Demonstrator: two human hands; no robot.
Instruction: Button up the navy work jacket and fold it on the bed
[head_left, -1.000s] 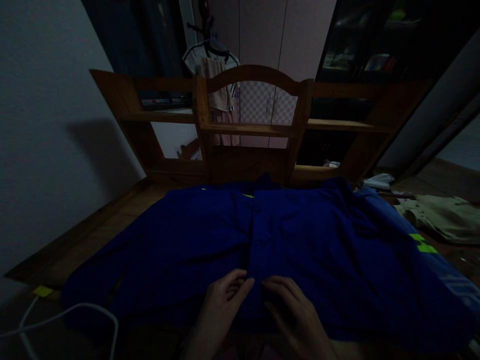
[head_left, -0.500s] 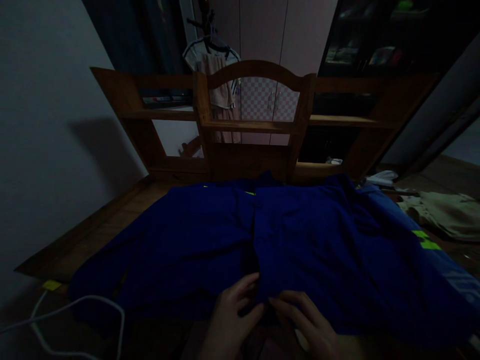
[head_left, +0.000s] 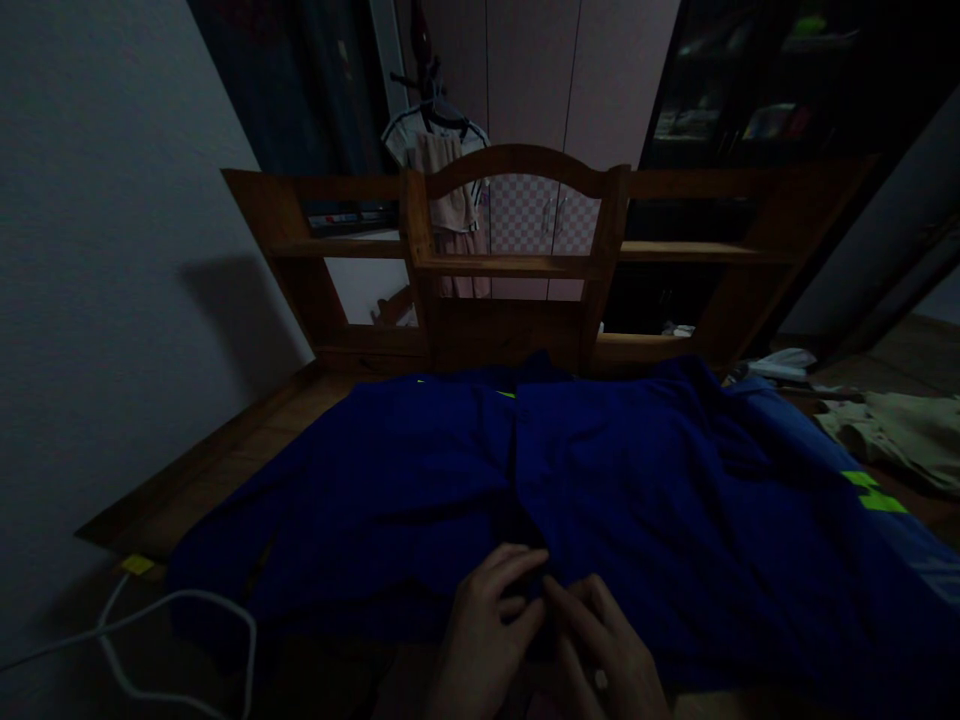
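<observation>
A dark blue button-front shirt [head_left: 615, 500] with neon yellow patches lies spread flat on a wooden bed platform [head_left: 247, 440], front side up. My left hand [head_left: 487, 630] and my right hand [head_left: 600, 650] meet at the lower end of the shirt's front opening, near the bottom edge of the view. The fingers of both hands are curled and pinch the fabric along the front placket. The room is dim, so small details such as buttons are hard to make out.
A wooden headboard with shelves [head_left: 517, 260] stands behind the shirt. A white cable [head_left: 187, 610] loops at the lower left beside a wall [head_left: 97, 300]. A beige garment [head_left: 900, 435] lies at the right. Clothes hang on a hanger [head_left: 442, 170] before pink wardrobe doors.
Both hands have drawn closer together at the placket and their fingers have curled into a pinch. The view has shifted slightly right and down.
</observation>
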